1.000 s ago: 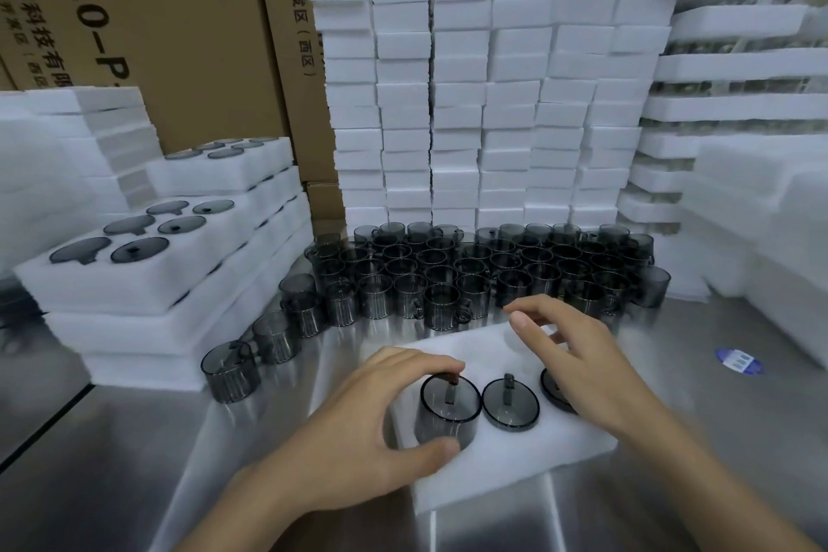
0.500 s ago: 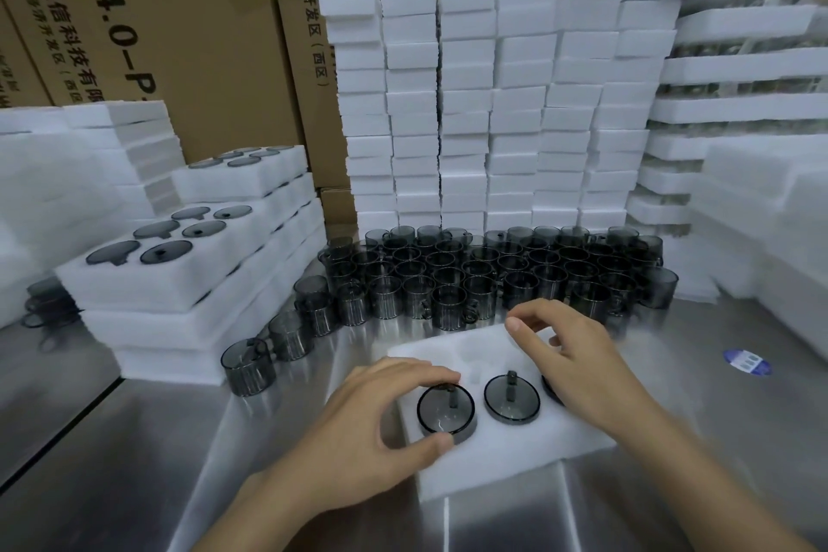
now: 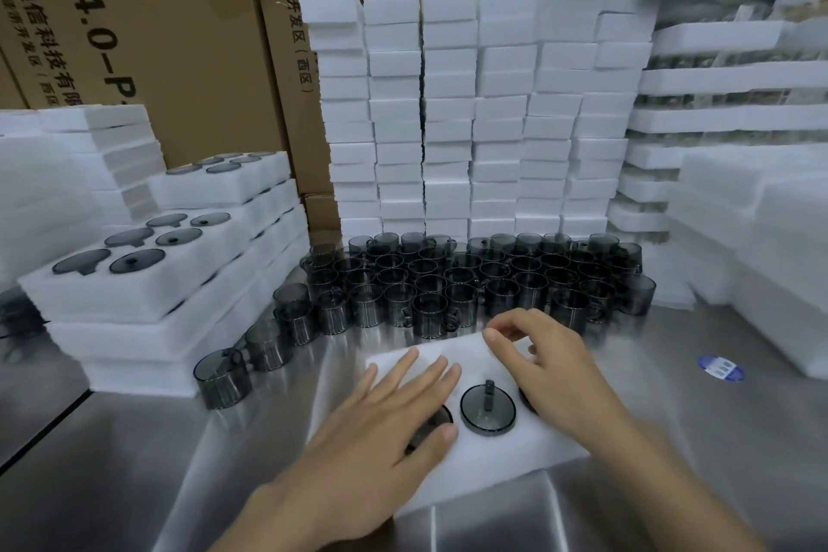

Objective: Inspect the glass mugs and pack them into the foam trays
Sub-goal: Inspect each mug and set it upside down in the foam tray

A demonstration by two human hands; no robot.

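Smoky grey glass mugs (image 3: 475,282) crowd the back of the steel table (image 3: 134,462), with filled white foam trays (image 3: 148,282) stacked at far left. On the near white foam tray (image 3: 502,462), the left hand (image 3: 385,426) now lies flat, fingers spread, over the left mug (image 3: 432,426), which it gripped by the rim a moment ago and has since pushed down into its slot. Just beside it, the middle mug (image 3: 488,410) sits sunk in its pocket as before. The right hand (image 3: 551,372) stays loosely curled over the tray's right part, holding nothing, hiding a third mug.
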